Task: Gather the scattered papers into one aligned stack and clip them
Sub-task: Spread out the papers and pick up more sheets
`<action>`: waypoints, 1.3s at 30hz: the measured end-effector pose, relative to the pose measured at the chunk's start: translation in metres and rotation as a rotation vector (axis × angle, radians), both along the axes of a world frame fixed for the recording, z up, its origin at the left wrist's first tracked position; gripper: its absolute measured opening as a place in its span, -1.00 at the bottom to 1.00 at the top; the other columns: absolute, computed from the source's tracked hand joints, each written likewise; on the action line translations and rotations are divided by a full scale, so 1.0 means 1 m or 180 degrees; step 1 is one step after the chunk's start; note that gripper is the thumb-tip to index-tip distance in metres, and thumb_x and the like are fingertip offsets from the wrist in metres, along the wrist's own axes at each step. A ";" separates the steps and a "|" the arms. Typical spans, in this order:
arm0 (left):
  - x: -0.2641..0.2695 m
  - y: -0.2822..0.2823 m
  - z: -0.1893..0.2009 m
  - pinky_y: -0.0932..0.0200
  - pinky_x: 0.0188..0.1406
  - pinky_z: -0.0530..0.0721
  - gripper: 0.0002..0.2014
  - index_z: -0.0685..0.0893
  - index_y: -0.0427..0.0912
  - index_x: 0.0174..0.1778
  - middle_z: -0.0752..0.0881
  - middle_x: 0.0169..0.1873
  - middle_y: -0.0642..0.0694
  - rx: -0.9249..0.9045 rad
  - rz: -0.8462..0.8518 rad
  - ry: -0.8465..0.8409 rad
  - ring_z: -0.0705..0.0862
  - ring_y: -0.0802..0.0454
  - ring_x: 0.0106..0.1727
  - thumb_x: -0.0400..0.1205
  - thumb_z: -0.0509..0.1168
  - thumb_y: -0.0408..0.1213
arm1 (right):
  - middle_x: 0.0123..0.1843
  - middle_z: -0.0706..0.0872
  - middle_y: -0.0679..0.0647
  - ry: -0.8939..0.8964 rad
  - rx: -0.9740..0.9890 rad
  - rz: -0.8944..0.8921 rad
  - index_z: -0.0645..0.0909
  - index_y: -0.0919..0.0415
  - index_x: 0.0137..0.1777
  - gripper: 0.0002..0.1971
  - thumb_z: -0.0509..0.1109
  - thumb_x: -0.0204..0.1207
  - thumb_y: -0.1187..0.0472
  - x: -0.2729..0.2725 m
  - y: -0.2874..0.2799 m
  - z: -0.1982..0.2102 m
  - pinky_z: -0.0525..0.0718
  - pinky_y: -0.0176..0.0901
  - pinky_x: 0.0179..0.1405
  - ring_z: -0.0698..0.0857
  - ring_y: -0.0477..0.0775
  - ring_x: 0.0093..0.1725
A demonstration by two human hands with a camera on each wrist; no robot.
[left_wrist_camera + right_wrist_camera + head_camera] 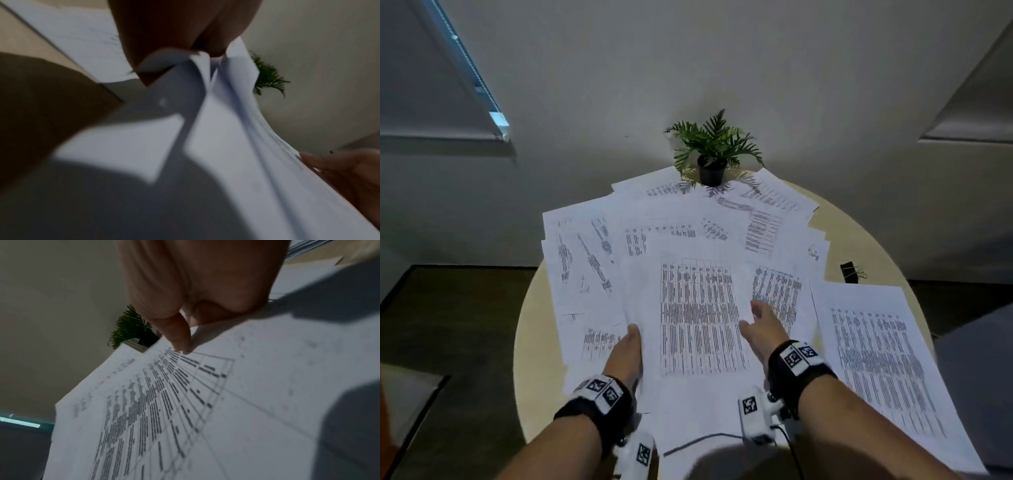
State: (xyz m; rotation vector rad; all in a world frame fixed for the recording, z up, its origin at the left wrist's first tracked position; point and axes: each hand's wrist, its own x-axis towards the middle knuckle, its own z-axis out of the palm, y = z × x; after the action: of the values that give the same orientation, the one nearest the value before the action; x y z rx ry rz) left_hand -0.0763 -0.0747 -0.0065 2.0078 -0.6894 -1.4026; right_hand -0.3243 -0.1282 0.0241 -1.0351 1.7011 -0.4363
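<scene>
A stack of printed sheets (702, 318) lies tilted over the middle of the round table (534, 346). My left hand (631, 342) grips its left edge, thumb on top; the left wrist view shows several sheets (236, 129) fanned between the fingers (174, 32). My right hand (760, 325) holds the right edge, and its thumb (180, 340) presses on the top sheet's table print (174, 402). More loose sheets lie scattered to the left (582, 260), the back (767, 195) and the right (876, 353). A black binder clip (848, 272) sits on bare table at the right.
A small potted plant (714, 147) stands at the table's far edge on some of the papers, against a pale wall. Some sheets overhang the table's near and left edges. Dark floor lies to the left, and a grey seat edge (976, 359) is at the right.
</scene>
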 end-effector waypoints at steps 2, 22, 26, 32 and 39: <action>-0.003 -0.013 0.002 -0.08 0.47 0.45 -0.44 0.56 -0.24 0.38 0.60 0.37 -0.20 -0.0072 -0.0395 -0.0390 0.58 -0.22 0.37 0.74 -0.07 0.10 | 0.57 0.41 0.10 0.0116 -0.0091 0.0064 0.22 0.15 0.61 -0.42 0.29 0.61 0.31 -0.002 -0.011 0.000 0.48 -0.08 0.37 0.52 0.15 0.40; 0.057 -0.210 -0.014 -0.14 0.16 0.52 -0.71 0.53 -0.27 0.23 0.62 0.18 -0.39 -0.0004 -0.1550 -0.2856 0.58 -0.41 0.19 0.67 0.20 -0.19 | 0.04 0.57 0.13 0.1057 0.0168 0.0393 0.08 0.05 0.51 -0.37 0.31 0.52 0.27 0.012 -0.040 -0.040 0.71 -0.07 -0.27 0.65 0.08 -0.19; 0.064 -0.206 -0.002 0.05 -0.25 0.46 -0.80 0.55 -0.36 -0.18 0.62 -0.23 -0.31 -0.0458 -0.1224 -0.2561 0.54 -0.19 -0.23 0.62 0.28 -0.26 | 0.24 0.63 0.04 0.0704 0.0175 0.0077 0.31 0.15 0.49 -0.45 0.32 0.49 0.25 0.004 -0.049 -0.033 0.67 0.07 0.26 0.67 0.17 0.21; 0.081 -0.147 0.011 0.07 -0.13 0.54 -0.83 0.60 -0.26 0.02 0.65 -0.16 -0.21 -0.0306 -0.0718 -0.2138 0.60 -0.17 -0.17 0.54 0.38 -0.39 | 0.12 0.71 0.20 -0.0050 -0.0446 -0.0444 0.55 0.21 0.14 -0.74 0.44 0.48 0.32 -0.019 -0.064 -0.007 0.60 0.21 0.34 0.70 0.22 0.13; 0.097 -0.056 0.007 0.07 -0.12 0.53 -0.81 0.61 -0.22 0.05 0.70 -0.12 -0.24 0.0042 -0.0661 -0.1894 0.61 -0.19 -0.13 0.53 0.37 -0.38 | -0.23 0.67 0.10 0.1480 -0.0794 0.0390 0.57 0.15 0.03 -0.78 0.21 0.48 0.40 -0.028 -0.065 0.025 0.69 -0.10 -0.30 0.68 0.19 -0.26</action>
State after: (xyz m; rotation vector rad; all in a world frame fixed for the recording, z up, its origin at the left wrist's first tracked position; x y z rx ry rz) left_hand 0.0207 -0.1311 0.0004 2.4389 -1.1693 -0.8985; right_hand -0.3528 -0.1933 0.0495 -1.5032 2.0089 -0.3507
